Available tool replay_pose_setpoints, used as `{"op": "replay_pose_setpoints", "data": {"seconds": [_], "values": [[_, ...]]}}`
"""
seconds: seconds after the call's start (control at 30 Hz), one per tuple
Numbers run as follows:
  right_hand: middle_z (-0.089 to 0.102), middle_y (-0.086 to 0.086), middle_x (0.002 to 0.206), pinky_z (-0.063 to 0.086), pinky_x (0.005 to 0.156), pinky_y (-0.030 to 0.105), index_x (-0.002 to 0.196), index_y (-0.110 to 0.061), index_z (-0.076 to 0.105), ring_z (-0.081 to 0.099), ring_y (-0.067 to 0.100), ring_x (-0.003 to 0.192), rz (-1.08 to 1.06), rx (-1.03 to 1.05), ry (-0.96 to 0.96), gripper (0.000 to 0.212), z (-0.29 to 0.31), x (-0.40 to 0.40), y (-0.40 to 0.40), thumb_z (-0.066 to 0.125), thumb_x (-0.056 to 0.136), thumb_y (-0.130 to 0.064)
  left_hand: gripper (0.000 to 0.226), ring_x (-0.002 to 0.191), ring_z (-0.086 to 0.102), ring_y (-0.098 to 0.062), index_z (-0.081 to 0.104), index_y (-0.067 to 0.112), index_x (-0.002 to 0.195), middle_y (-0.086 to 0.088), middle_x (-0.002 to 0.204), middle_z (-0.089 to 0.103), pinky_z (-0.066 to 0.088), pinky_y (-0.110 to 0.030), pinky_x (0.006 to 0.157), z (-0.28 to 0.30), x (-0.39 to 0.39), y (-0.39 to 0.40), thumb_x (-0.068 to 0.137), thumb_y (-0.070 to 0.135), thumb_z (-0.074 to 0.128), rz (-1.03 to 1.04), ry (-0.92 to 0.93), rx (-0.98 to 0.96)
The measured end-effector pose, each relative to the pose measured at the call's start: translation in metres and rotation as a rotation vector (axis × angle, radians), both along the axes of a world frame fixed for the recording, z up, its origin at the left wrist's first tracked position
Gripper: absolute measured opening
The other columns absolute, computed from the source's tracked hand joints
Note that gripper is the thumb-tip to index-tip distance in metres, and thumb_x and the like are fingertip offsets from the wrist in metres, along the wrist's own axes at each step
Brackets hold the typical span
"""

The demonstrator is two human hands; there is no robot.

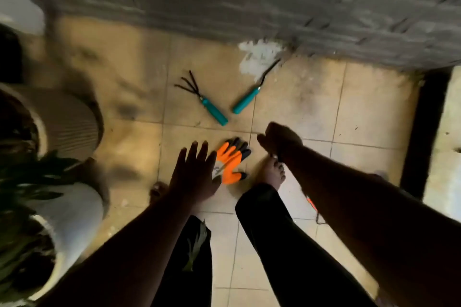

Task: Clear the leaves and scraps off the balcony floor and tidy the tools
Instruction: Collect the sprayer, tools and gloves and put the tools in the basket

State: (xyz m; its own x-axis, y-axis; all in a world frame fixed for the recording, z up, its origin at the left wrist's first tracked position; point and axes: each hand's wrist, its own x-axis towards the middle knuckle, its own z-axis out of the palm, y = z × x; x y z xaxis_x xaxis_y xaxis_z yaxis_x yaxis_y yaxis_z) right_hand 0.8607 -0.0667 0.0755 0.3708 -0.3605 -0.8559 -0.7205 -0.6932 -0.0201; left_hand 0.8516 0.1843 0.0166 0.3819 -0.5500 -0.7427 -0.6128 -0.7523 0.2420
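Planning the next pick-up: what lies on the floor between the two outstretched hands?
In the head view, orange gloves lie on the tiles between the left hand and the right hand.

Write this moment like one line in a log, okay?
left hand: open above orange gloves | right hand: curled, contents unclear | hand rake, second teal-handled tool: on floor tiles

Two teal-handled hand tools lie on the tiled floor: one three-pronged cultivator (199,97) and one narrow-bladed tool (254,90). One pile of orange-and-black gloves (232,162); the number in it cannot be told. Two planters, one ribbed (67,124) and one white (74,209). Two hands: left hand (194,172), right hand (279,141). Two bare feet.
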Motion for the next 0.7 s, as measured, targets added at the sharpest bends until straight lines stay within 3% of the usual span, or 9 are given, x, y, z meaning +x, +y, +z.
{"op": "replay_pose_setpoints", "data": {"seconds": [0.07, 0.13, 0.3, 0.4, 0.47, 0.57, 0.63, 0.7], "values": [[0.056, 0.016, 0.131, 0.044, 0.094, 0.038, 0.126, -0.012, 0.053, 0.052, 0.034, 0.122, 0.034, 0.013, 0.008, 0.048, -0.031, 0.01, 0.001, 0.05, 0.094, -0.048, 0.072, 0.149, 0.012, -0.037, 0.026, 0.015, 0.153, -0.016, 0.162, 0.014, 0.013, -0.053, 0.119, 0.045, 0.018, -0.008, 0.094, 0.053, 0.046, 0.066, -0.064, 0.019], [0.056, 0.018, 0.132, 0.044, 0.094, 0.037, 0.128, -0.008, 0.053, 0.052, 0.035, 0.122, 0.026, -0.002, -0.018, 0.052, -0.06, 0.02, -0.003, 0.048, 0.095, -0.049, 0.073, 0.151, 0.003, -0.033, 0.016, 0.018, 0.155, -0.012, 0.164, 0.004, 0.007, -0.049, 0.121, 0.023, 0.027, -0.024, 0.097, 0.056, 0.038, 0.076, -0.108, 0.029], [0.055, 0.019, 0.134, 0.044, 0.093, 0.034, 0.134, -0.003, 0.05, 0.052, 0.035, 0.123, -0.287, 0.002, -0.114, 0.066, -0.118, 0.056, -0.005, 0.048, 0.094, -0.056, 0.068, 0.151, 0.007, -0.031, 0.02, 0.018, 0.154, -0.011, 0.164, 0.008, 0.01, -0.047, 0.121, -0.017, 0.045, -0.02, 0.099, 0.053, 0.036, 0.086, -0.105, 0.034], [0.066, 0.013, 0.118, 0.05, 0.061, 0.031, 0.125, -0.009, 0.056, 0.066, 0.031, 0.098, -0.549, 0.094, -0.122, 0.071, -0.148, 0.072, -0.003, 0.053, 0.085, -0.067, 0.064, 0.15, 0.01, -0.03, 0.024, 0.019, 0.154, -0.01, 0.164, 0.011, 0.011, -0.046, 0.12, -0.027, 0.047, -0.013, 0.1, 0.051, 0.036, 0.09, -0.125, 0.012], [0.066, 0.009, 0.108, 0.042, 0.047, 0.024, 0.121, -0.012, 0.054, 0.068, 0.028, 0.08, -0.704, 0.16, -0.119, 0.065, -0.165, 0.076, -0.005, 0.056, 0.084, -0.065, 0.062, 0.15, 0.013, -0.029, 0.027, 0.019, 0.153, -0.01, 0.163, 0.013, 0.011, -0.046, 0.12, -0.022, 0.045, -0.009, 0.1, 0.049, 0.038, 0.107, -0.129, -0.041], [0.067, 0.012, 0.111, 0.046, 0.048, 0.025, 0.127, -0.012, 0.049, 0.067, 0.026, 0.074, -0.839, 0.236, -0.064, 0.06, -0.177, 0.068, -0.012, 0.06, 0.086, -0.055, 0.062, 0.141, 0.035, -0.036, 0.046, 0.02, 0.144, -0.018, 0.157, 0.031, 0.024, -0.057, 0.115, -0.07, 0.02, -0.003, 0.09, 0.048, 0.057, 0.067, -0.059, -0.059], [0.068, 0.013, 0.109, 0.054, 0.057, 0.032, 0.125, -0.011, 0.05, 0.068, 0.026, 0.076, -0.854, 0.209, -0.1, 0.057, -0.166, 0.059, -0.018, 0.06, 0.088, -0.052, 0.064, 0.131, 0.048, -0.038, 0.053, 0.028, 0.14, -0.022, 0.151, 0.038, 0.035, -0.067, 0.105, -0.083, 0.012, 0.001, 0.081, 0.053, 0.063, 0.109, -0.037, -0.055], [0.066, 0.009, 0.106, 0.058, 0.071, 0.039, 0.121, -0.01, 0.052, 0.067, 0.026, 0.085, -0.732, 0.091, -0.194, 0.052, -0.136, 0.044, -0.021, 0.058, 0.09, -0.051, 0.056, 0.131, 0.048, -0.037, 0.057, 0.019, 0.137, -0.02, 0.146, 0.047, 0.042, -0.059, 0.104, -0.082, 0.005, -0.01, 0.088, 0.047, 0.06, 0.213, -0.03, -0.164]]}}
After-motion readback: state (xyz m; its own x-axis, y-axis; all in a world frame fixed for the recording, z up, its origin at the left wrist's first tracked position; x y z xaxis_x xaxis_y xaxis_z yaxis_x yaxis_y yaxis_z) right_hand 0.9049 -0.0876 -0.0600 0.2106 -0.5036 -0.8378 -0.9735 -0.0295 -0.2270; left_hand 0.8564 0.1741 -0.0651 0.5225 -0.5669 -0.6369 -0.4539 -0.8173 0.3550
